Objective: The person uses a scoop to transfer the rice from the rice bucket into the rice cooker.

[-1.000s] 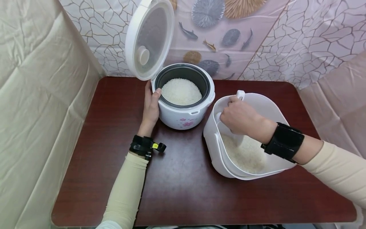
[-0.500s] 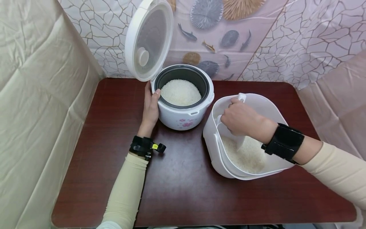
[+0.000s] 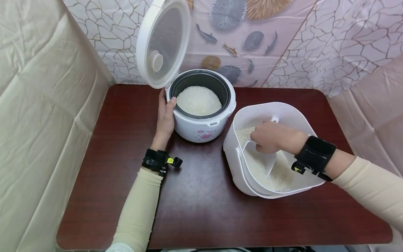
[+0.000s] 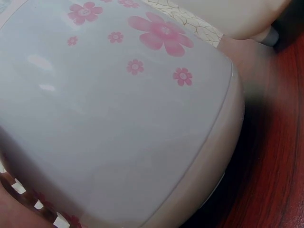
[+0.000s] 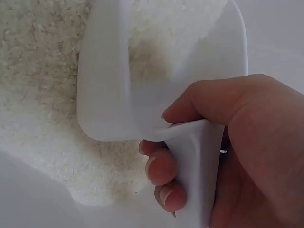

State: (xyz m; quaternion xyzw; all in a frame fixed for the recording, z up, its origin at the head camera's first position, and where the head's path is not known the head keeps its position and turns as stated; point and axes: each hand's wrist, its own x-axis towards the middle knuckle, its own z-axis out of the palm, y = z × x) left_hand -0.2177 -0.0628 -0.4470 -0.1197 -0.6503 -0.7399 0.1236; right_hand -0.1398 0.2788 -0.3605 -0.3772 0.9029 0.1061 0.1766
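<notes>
My left hand (image 3: pixel 164 119) holds the left side of a white rice cooker (image 3: pixel 201 131) with pink flowers, its thumb at the rim. The raised lid (image 3: pixel 165 42) leans to the left. Inside the dark inner pot lies a mound of raw rice (image 3: pixel 199 101). My right hand (image 3: pixel 273 137) is down inside a white rice bin (image 3: pixel 231 150), gripping a white scoop (image 5: pixel 107 71) by its handle. In the right wrist view the thumb rests on top of the handle and the fingers wrap beneath. The scoop dips into the bin's rice (image 5: pixel 38 85).
Both containers stand on a dark red-brown table (image 3: pixel 195 210), the bin to the right of the cooker. Patterned cloth (image 3: pixel 346 45) hangs behind the table. Quilted pale fabric (image 3: pixel 47 105) rises along the left side.
My right hand has moved lower and slightly right within the bin, and the scoop has shifted with it and tilted. The left hand and the cooker stay in place.
</notes>
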